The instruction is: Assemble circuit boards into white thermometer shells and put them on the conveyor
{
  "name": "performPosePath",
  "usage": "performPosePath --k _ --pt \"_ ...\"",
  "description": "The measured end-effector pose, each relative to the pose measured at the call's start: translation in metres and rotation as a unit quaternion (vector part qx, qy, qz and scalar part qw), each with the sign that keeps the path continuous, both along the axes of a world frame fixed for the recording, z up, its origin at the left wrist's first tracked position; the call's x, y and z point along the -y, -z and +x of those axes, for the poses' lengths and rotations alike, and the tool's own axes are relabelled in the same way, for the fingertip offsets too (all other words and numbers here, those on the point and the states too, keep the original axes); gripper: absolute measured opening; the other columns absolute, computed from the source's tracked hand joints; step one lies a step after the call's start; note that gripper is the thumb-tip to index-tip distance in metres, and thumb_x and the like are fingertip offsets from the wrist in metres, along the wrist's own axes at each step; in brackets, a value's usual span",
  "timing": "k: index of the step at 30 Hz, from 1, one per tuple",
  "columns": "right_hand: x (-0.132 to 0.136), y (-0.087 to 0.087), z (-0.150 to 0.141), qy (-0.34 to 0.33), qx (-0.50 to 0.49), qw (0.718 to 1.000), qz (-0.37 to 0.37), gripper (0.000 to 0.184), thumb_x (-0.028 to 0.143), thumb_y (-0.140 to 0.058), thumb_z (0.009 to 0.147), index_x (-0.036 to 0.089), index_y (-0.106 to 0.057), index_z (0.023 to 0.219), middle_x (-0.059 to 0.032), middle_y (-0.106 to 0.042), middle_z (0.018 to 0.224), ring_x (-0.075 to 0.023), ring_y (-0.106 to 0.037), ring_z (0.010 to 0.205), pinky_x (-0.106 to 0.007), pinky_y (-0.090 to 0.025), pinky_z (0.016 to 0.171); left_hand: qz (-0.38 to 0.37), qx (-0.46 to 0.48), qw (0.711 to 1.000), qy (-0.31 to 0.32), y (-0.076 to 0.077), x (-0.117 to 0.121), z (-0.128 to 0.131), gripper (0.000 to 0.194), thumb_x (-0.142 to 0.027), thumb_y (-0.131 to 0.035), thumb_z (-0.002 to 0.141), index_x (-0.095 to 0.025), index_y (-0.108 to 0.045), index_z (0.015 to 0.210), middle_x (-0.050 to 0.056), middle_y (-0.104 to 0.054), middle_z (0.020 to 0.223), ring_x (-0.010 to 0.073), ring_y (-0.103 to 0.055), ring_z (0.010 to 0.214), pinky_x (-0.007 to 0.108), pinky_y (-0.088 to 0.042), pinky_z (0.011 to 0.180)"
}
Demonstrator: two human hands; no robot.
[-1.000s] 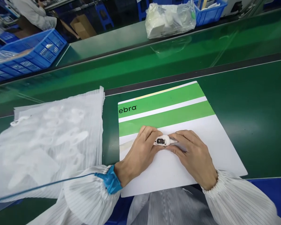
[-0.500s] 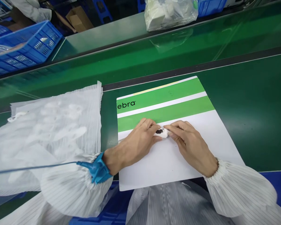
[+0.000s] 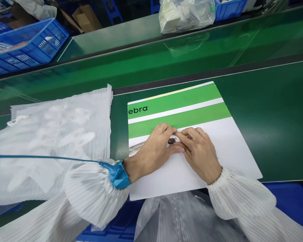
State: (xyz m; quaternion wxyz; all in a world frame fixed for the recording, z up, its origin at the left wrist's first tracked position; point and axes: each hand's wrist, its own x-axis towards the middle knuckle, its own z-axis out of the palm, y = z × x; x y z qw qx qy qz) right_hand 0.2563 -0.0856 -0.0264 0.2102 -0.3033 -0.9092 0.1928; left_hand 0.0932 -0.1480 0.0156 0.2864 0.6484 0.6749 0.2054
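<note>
- Grip: left hand (image 3: 154, 151) and right hand (image 3: 199, 154) are both closed on the part (image 3: 171, 141) from either side. We cannot tell how hard they press.
- Part: small, white, with a dark window on top. It sits between the hands, over the lower edge of the green band on the card (image 3: 229, 151), near frame centre. The hands hide most of it, so we cannot tell whether it touches the card.
- Drop risk: the part is small and held by bare skin only. If one hand eases off, it could slip out and roll across the card toward the belt (image 3: 280, 134).
- Damage risk: uneven pressure from the two hands could crack or twist the part. We also see bare fingers right at the dark window, so skin oils could smudge it.
- ESD risk: the strap (image 3: 118, 175) is on the left wrist, and its cord (image 3: 40, 156) runs left across the film (image 3: 53, 134). A snag could pull the left arm and jolt the grip, or unplug the strap. We cannot see the cord's far end, so grounding is unverified.
- Card risk: it looks loose on the belt. If the belt runs or an elbow catches it, the card could shift under the hands.
</note>
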Motion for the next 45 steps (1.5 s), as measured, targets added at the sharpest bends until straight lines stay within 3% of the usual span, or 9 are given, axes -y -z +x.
performPosePath --k 4,10,15,20,28,35,37,40,45 --pt "0.004 -0.006 0.002 0.001 -0.015 1.000 0.005 0.024 0.024 -0.054 0.096 0.017 -0.065 0.116 -0.0069 -0.064 0.096 -0.0200 -0.049 0.083 -0.036 -0.041 0.076 -0.026 0.016 1.000 -0.002 -0.004 0.002 0.003 0.041 -0.036 -0.067 0.087 -0.023 -0.054 0.123 0.005 -0.054 0.110 0.0218 -0.051 0.106 0.038 -0.048 0.091" --pt "0.006 -0.006 0.001 0.004 -0.014 1.000 0.019 0.027 0.025 -0.047 0.100 0.016 -0.064 0.118 -0.0075 -0.065 0.093 -0.0200 -0.050 0.084 -0.036 -0.041 0.078 0.032 -0.075 0.997 -0.014 0.003 0.006 0.011 0.035 -0.033 -0.063 0.089 -0.017 -0.054 0.119 0.009 -0.055 0.107 0.0249 -0.048 0.099 0.046 -0.045 0.090" --pt "0.001 0.000 0.002 -0.001 0.008 0.999 0.042 0.032 0.040 -0.053 0.096 0.019 -0.067 0.116 -0.0075 -0.064 0.094 -0.0214 -0.048 0.084 -0.036 -0.041 0.076 0.042 -0.110 0.992 0.045 0.011 0.020 -0.004 0.047 -0.033 -0.064 0.088 -0.015 -0.048 0.129 0.012 -0.054 0.122 0.0268 -0.045 0.109 0.046 -0.045 0.094" --pt "-0.004 -0.002 0.007 -0.008 0.025 0.999 0.022 0.027 0.032 -0.052 0.097 0.020 -0.069 0.116 -0.0073 -0.063 0.101 -0.0220 -0.048 0.086 -0.038 -0.042 0.080 0.086 -0.178 0.977 0.083 0.014 0.028 -0.020 0.032 -0.020 -0.049 0.095 -0.011 -0.052 0.126 0.013 -0.056 0.118 0.0260 -0.047 0.107 0.043 -0.045 0.095" --pt "-0.018 -0.012 0.008 -0.015 0.037 0.996 -0.082 0.030 0.029 -0.046 0.099 0.022 -0.071 0.115 -0.0056 -0.061 0.093 -0.0203 -0.053 0.086 -0.035 -0.043 0.077 -0.005 -0.136 0.987 0.090 0.003 0.008 -0.028 0.031 -0.021 -0.048 0.093 -0.018 -0.059 0.122 0.009 -0.057 0.107 0.0256 -0.052 0.105 0.041 -0.046 0.092" --pt "-0.020 -0.019 0.006 -0.006 0.046 0.992 -0.114 0.031 0.033 -0.048 0.100 0.022 -0.071 0.117 -0.0050 -0.063 0.092 -0.0187 -0.055 0.086 -0.033 -0.043 0.074 -0.055 -0.108 0.988 0.094 -0.008 0.003 -0.031 0.032 -0.027 -0.045 0.095 -0.021 -0.058 0.123 0.007 -0.058 0.110 0.0239 -0.052 0.109 0.039 -0.045 0.094" --pt "-0.017 -0.016 0.006 -0.012 0.037 0.994 -0.098 0.033 0.038 -0.054 0.097 0.021 -0.069 0.119 -0.0050 -0.063 0.095 -0.0189 -0.056 0.088 -0.033 -0.044 0.076 -0.052 -0.115 0.989 0.078 -0.007 0.006 -0.029 0.033 -0.026 -0.048 0.094 -0.018 -0.056 0.126 0.008 -0.058 0.115 0.0244 -0.050 0.112 0.040 -0.043 0.098" --pt "-0.009 -0.009 0.004 -0.014 0.016 1.000 -0.016 0.035 0.041 -0.062 0.092 0.018 -0.069 0.117 -0.0057 -0.064 0.097 -0.0202 -0.054 0.089 -0.035 -0.044 0.081 -0.001 -0.129 0.990 0.061 0.002 0.013 -0.025 0.032 -0.021 -0.053 0.093 -0.014 -0.055 0.124 0.010 -0.057 0.117 0.0245 -0.049 0.110 0.041 -0.043 0.098" --pt "0.005 0.000 0.001 0.014 0.003 0.997 0.070 0.034 0.039 -0.054 0.096 0.014 -0.068 0.114 -0.0079 -0.063 0.097 -0.0214 -0.050 0.087 -0.036 -0.044 0.077 0.088 -0.146 0.984 0.058 0.017 0.019 -0.021 0.031 -0.022 -0.056 0.093 -0.010 -0.056 0.121 0.011 -0.058 0.111 0.0245 -0.047 0.103 0.041 -0.045 0.092"
